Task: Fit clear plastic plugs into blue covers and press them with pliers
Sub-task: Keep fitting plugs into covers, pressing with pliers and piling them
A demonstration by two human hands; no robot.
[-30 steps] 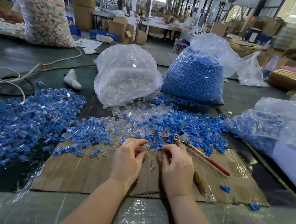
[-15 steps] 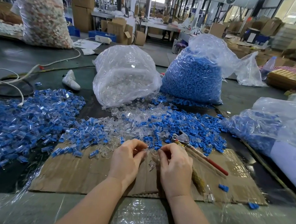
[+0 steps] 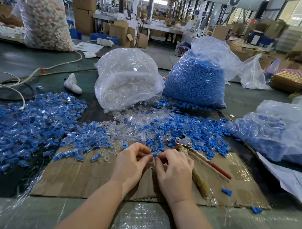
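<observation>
We hold 1 blue cover (image 3: 154,155) between both sets of fingertips, low over the far edge of the cardboard sheet (image 3: 88,175); the left hand (image 3: 130,164) and right hand (image 3: 174,172) curl inward and pinch it from either side, presumably so a clear plug can be seated; whether a plug is already in we cannot tell, it is too small. Supply sits just past our fingers for short reaches: loose clear plugs (image 3: 132,119) and loose blue covers (image 3: 192,129), spilled from 2 bags, the clear-plug bag (image 3: 126,78) and the blue-cover bag (image 3: 197,78). The pliers (image 3: 195,152) lie untouched just beside the right hand, handles toward us, ready for pressing. Finished-looking pieces (image 3: 20,126) pile up at the left, apart from raw stock.
</observation>
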